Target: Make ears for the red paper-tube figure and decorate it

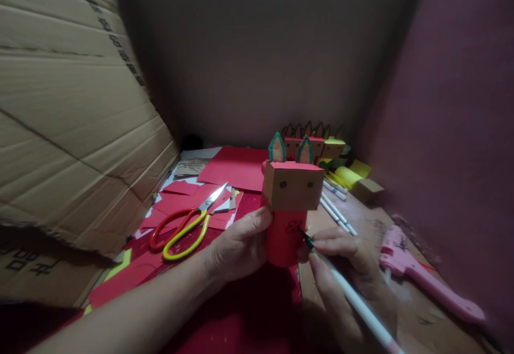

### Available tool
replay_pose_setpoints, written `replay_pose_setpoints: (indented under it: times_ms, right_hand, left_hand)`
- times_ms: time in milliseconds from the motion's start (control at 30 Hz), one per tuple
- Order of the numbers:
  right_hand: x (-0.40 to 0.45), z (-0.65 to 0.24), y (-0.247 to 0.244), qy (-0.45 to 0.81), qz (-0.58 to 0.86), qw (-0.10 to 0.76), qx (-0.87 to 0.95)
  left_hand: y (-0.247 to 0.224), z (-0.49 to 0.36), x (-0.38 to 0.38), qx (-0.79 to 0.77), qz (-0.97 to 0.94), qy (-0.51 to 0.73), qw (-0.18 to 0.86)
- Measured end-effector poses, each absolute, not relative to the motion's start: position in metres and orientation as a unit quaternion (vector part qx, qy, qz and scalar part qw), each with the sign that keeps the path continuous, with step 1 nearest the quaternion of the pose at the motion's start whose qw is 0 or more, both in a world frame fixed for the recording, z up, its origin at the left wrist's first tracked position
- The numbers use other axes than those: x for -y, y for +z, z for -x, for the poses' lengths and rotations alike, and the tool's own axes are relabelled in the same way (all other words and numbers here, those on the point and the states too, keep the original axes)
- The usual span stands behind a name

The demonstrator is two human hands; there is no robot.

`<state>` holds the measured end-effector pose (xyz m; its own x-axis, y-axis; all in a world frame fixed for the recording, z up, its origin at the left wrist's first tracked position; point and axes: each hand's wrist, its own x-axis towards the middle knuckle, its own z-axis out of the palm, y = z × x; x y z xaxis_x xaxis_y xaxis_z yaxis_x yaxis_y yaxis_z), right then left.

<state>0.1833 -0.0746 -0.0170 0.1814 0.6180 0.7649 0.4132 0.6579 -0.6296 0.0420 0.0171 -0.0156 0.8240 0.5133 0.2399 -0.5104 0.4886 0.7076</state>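
Note:
My left hand is wrapped round the side of a red paper figure and holds it upright. The figure has a cardboard box head with two dark round eyes and two pointed ears edged in green. In my right hand is a white felt-tip pen, its dark tip touching the red body. Dark looped lines show on the body at the tip. The far side of the figure and some left fingers are hidden.
Scissors with red and yellow handles lie on red paper at left. A pink glue gun, more white pens, a yellow paper figure and several finished figures are at right and behind. Corrugated cardboard rises at left.

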Motion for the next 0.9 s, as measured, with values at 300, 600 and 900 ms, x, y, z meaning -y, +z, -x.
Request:
replay_pose_setpoints:
  times_ms: [300, 600, 900]
  right_hand:
    - [0.0741, -0.1806, -0.0175, 0.055, 0.443, 0.652, 0.613]
    - [0.0725, -0.1800, -0.0165, 0.035, 0.440, 0.649, 0.620]
    - [0.0728, -0.1785, -0.0159, 0.084, 0.415, 0.669, 0.611]
  left_hand:
    - [-0.0168, -0.0418, -0.0167, -0.011, -0.404, 0.306, 0.862]
    - [-0.0193, -0.0416, -0.0174, -0.003, -0.401, 0.307, 0.863]
    - [-0.0165, -0.0424, -0.0167, 0.004, -0.408, 0.294, 0.864]
